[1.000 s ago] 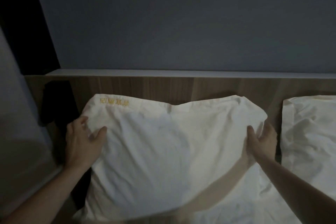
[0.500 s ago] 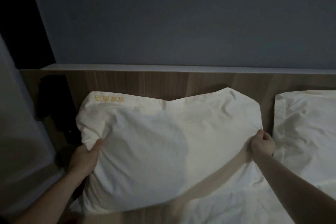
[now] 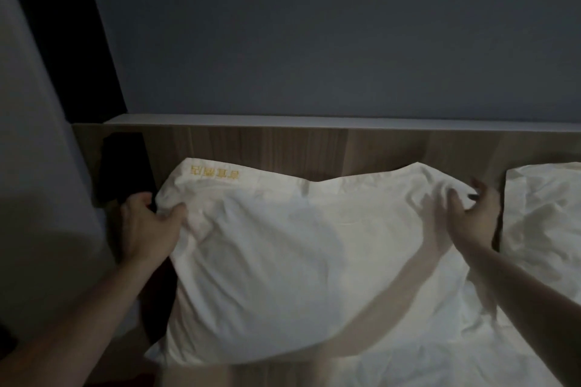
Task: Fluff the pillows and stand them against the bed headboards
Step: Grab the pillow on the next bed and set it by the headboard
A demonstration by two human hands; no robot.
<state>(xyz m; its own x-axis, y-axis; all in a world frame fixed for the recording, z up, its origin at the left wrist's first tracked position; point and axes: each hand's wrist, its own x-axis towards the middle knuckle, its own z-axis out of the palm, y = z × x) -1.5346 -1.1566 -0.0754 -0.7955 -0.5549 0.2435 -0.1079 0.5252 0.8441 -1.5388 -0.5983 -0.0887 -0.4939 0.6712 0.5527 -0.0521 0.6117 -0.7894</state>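
A: Where does the pillow (image 3: 283, 261) sit relative to the person's hands?

B: Between them. Its long axis runs left to right, parallel to the wooden headboard (image 3: 314, 144), and its top edge leans against that board.

A: State of each hand?

B: The left hand (image 3: 147, 226) grips the upper left corner, thumb on the front face, fingers wrapped behind. The right hand (image 3: 474, 214) rests at the upper right corner with fingers spread and mostly straight; no firm hold is visible.

A: Which hand is nearer the work?

B: Both are level at the top corners. A second pillow (image 3: 540, 217) stands just beside the right hand.
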